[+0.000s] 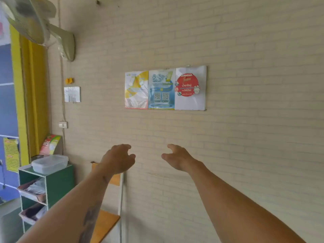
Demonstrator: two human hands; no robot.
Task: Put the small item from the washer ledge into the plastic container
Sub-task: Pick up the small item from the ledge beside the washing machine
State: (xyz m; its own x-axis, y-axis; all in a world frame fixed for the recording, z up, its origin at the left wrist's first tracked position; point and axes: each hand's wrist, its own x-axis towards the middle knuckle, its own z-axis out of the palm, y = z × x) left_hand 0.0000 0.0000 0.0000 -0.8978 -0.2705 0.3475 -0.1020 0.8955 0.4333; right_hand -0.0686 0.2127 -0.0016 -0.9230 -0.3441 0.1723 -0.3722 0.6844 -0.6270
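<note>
A clear plastic container with its lid on sits atop a green shelf unit at the lower left. My left hand is stretched out in front of the brick wall, fingers curled loosely and holding nothing, to the right of the container. My right hand is raised beside it, fingers apart and empty. No washer, ledge or small item is in view.
The green shelf unit holds trays of packets on its lower shelves. A wooden chair stands under my left arm. A wall fan hangs at the top left. Posters are pinned on the beige brick wall.
</note>
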